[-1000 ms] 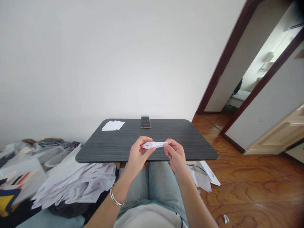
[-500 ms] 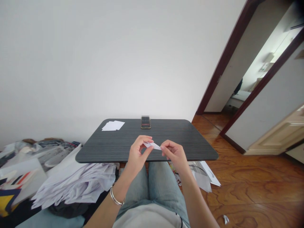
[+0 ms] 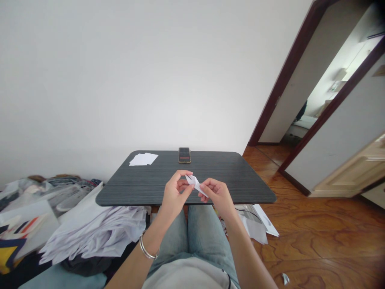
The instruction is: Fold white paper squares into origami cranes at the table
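"Between your fingertips, what is that?"

"Folded white paper (image 3: 196, 185). Your left hand (image 3: 175, 192) pinches its upper-left end, thumb against fingers, and your right hand (image 3: 219, 195) pinches the lower-right end."

"Where are you holding it?"

"Over the near part of the dark wood-grain tabletop (image 3: 242, 176), slanting down to your right. A silver bangle (image 3: 143, 249) circles your left wrist."

"And farther out?"

"White paper sheets (image 3: 142, 159) overlap at your far-left corner; a smartphone (image 3: 184, 156) is at the far edge, near the wall (image 3: 180, 72)."
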The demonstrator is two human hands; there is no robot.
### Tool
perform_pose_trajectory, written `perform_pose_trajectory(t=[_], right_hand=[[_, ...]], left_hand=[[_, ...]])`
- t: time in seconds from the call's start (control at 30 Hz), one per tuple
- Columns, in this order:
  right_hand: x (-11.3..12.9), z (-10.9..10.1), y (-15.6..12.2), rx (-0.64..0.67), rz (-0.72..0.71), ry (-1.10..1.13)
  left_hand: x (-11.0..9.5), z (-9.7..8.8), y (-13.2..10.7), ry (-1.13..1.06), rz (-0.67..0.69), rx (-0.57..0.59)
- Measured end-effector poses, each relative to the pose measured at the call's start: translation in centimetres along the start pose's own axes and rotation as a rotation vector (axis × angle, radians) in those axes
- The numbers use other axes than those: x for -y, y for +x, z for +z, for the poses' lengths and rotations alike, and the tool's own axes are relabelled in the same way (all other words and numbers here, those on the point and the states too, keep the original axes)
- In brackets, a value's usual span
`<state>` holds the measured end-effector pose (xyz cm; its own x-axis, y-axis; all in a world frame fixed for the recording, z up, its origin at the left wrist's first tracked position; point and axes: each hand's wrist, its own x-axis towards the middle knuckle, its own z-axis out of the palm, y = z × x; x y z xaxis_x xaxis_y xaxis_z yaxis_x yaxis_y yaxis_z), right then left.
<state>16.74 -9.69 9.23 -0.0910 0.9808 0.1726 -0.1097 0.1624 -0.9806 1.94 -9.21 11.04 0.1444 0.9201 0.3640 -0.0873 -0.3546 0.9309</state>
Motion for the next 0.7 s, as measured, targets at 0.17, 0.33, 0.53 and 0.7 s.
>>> perform_pose_trajectory(t=[0.17,0.33,0.53,0.7], right_hand=[[-0.11,0.61,-0.1,-0.072,-0.042,0.017],[0.06,1.02,-0.37,-0.096,-0.072,-0.006],[0.11,1.07,-0.51,-0.083,-0.06,-0.005],[0.08,1.04,-0.61,-0.081,-0.061,-0.029]], left_hand=[[0.29,0.16,-0.18,0.013,0.016,-0.039],[0.54,-0.02,-0.15,0.092,-0.012,-0.006],[0.51,-0.19,-0.01,0.078,-0.046,-0.004],[0.51,-0.1,-0.01,0.104,-0.049,0.003]])
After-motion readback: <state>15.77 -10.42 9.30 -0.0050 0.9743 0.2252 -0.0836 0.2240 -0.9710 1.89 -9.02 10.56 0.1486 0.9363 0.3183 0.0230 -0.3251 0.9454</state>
